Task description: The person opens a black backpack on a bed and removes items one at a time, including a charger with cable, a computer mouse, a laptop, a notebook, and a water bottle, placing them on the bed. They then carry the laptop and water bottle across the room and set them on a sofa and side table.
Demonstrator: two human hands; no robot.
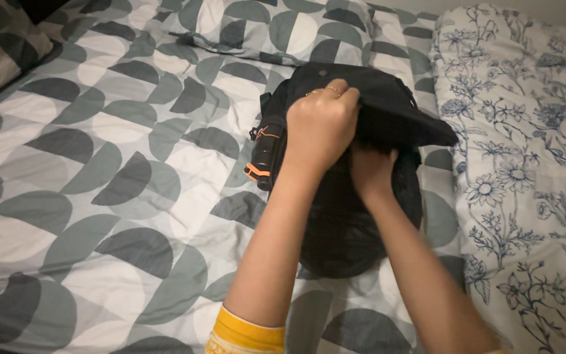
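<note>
Black bag (pixel 355 216) lies on the bed, on the grey-and-white patterned cover (pixel 99 164), toward the bed's right side and nearer the head end than the foot. It rests flat, its rounded bottom toward us.

Our left hand (pixel 321 124) is closed in a fist on the bag's top flap (pixel 394 105), gripping the black cloth at its near edge and lifting it up off the body. Thin rings show on two fingers. A yellow cuff (pixel 247 334) sits low on that forearm.

Our right hand (pixel 371 172) goes in under the raised flap. The fingers are hidden by the cloth, so we cannot tell whether they are spread or closed, or on what. What the bag holds is dark and not readable.

On the bag's left side a side pocket carries a black bottle (pixel 264 154) with orange trim, lying along the bag and touching it.

Just right of the bag, a second cover (pixel 525 164), white with blue flowers, runs along the bed's right edge; the bag's right rim is close to its border. A matching grey pillow (pixel 257 33) lies beyond the bag at the head end, apart from it.
</note>
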